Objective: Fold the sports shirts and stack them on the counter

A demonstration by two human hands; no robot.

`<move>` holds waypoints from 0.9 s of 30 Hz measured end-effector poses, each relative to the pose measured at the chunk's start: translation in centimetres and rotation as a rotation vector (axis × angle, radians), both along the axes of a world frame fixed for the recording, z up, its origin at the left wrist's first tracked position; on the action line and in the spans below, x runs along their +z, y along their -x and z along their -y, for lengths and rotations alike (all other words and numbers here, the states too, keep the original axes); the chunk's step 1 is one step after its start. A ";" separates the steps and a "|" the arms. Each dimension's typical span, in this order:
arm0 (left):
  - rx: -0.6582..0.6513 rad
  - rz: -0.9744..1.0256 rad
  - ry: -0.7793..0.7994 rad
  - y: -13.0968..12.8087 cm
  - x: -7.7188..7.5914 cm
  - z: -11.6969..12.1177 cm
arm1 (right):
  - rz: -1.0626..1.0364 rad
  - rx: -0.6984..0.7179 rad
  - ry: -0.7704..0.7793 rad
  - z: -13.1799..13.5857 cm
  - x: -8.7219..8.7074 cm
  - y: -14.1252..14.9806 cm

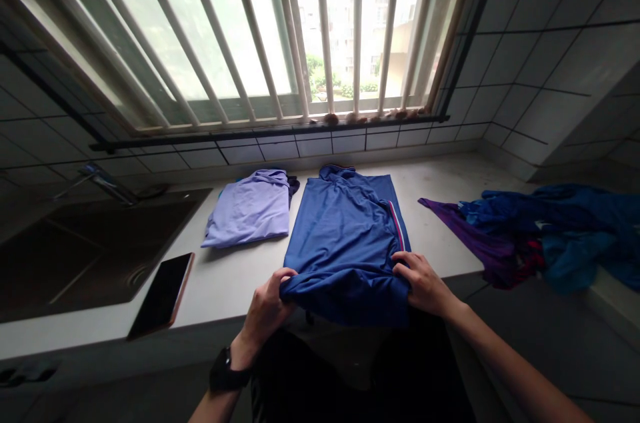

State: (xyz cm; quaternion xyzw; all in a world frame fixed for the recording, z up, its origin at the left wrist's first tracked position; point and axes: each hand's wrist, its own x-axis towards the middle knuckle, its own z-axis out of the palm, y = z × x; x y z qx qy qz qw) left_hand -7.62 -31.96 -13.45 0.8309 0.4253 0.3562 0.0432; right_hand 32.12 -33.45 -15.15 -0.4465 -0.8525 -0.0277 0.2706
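A blue polo shirt (340, 223) lies on the white countertop (240, 276), its collar toward the window and a red-and-white stripe along its right side. Its near end hangs over the counter's front edge. My left hand (270, 306) pinches the shirt's near left corner, thumb on top. On the near right side, my right hand (423, 282) grips the cloth, with its fingers curled at the edge. A folded lavender garment (250, 206) rests just left of the shirt, with darker cloth showing behind it.
A phone (163, 293) lies near the counter's front edge, beside a dark sink (90, 256) with a faucet (107, 183). Loose blue, teal and purple clothes (540, 230) are heaped on the right. A barred window (280, 43) stands behind the counter.
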 end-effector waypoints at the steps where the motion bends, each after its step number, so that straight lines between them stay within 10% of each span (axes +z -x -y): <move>1: -0.016 -0.017 -0.020 0.2 -0.3 0.0 | 0.014 0.010 -0.003 0.2 -0.3 0.1; 10: -0.315 -0.323 -0.266 0.9 -0.4 1.1 | 0.130 0.186 -0.049 -0.3 -2.6 1.4; 19: 0.038 0.431 0.126 -0.3 0.6 0.6 | -0.316 0.049 0.223 -2.7 1.4 2.1; 24: -0.333 0.353 0.168 0.2 2.2 1.3 | -0.191 0.291 0.139 -0.4 1.0 0.9; 27: -0.250 0.547 0.244 -0.1 3.0 2.9 | -0.374 0.233 0.252 1.7 1.0 -0.3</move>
